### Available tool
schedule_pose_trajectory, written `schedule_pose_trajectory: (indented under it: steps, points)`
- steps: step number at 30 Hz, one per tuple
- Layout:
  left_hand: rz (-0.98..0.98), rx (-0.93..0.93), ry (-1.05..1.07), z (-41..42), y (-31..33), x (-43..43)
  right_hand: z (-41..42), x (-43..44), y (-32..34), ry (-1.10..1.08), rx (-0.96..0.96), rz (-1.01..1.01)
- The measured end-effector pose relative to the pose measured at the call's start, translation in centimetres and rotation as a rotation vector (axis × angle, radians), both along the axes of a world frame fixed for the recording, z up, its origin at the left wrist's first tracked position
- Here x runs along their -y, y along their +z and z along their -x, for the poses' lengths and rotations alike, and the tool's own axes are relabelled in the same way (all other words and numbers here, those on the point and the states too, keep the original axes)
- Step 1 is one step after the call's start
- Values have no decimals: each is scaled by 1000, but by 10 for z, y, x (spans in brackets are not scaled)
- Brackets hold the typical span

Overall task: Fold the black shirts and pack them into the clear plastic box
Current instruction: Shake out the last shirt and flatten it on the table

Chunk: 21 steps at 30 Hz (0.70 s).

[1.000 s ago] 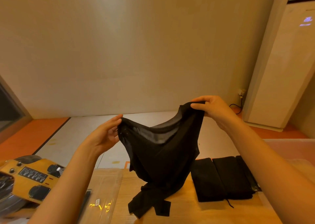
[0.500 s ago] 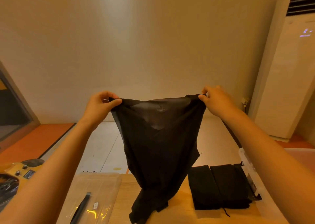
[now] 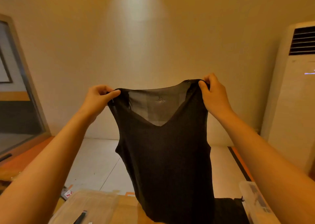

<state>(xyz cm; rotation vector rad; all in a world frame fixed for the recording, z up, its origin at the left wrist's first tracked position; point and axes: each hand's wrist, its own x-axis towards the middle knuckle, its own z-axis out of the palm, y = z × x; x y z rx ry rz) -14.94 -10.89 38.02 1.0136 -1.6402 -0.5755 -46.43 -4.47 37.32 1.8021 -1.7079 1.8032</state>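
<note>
A black sleeveless V-neck shirt (image 3: 167, 164) hangs full length in the air in front of me, its hem just above the table. My left hand (image 3: 98, 97) pinches its left shoulder strap and my right hand (image 3: 213, 94) pinches the right one, both raised at the same height. Folded black shirts (image 3: 228, 210) lie on the wooden table (image 3: 126, 210) at the lower right, partly hidden behind the hanging shirt. The rim of the clear plastic box (image 3: 255, 201) shows at the bottom right under my right forearm.
A clear plastic bag (image 3: 85, 206) with a dark strip on it lies on the table at the lower left. A tall white air conditioner (image 3: 293, 104) stands at the right wall. A tiled floor and a plain wall lie beyond the table.
Both hands have risen and spread a little, lifting the shirt off the table so it hangs straight. My view has tilted upward, so less of the table shows.
</note>
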Motion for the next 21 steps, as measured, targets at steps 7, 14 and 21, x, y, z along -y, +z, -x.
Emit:
schedule_pose_trajectory:
  steps: [7, 14, 21]
  points:
    - [22, 46, -118, -21, 17, -12, -4, -16, 25, 1, -2, -13]
    - [15, 184, -170, -22, 24, -14, -29, -25, 27, 28, 33, -47]
    - [3, 259, -245, -40, 24, -14, -44, -32, 8, 50, 40, -119]
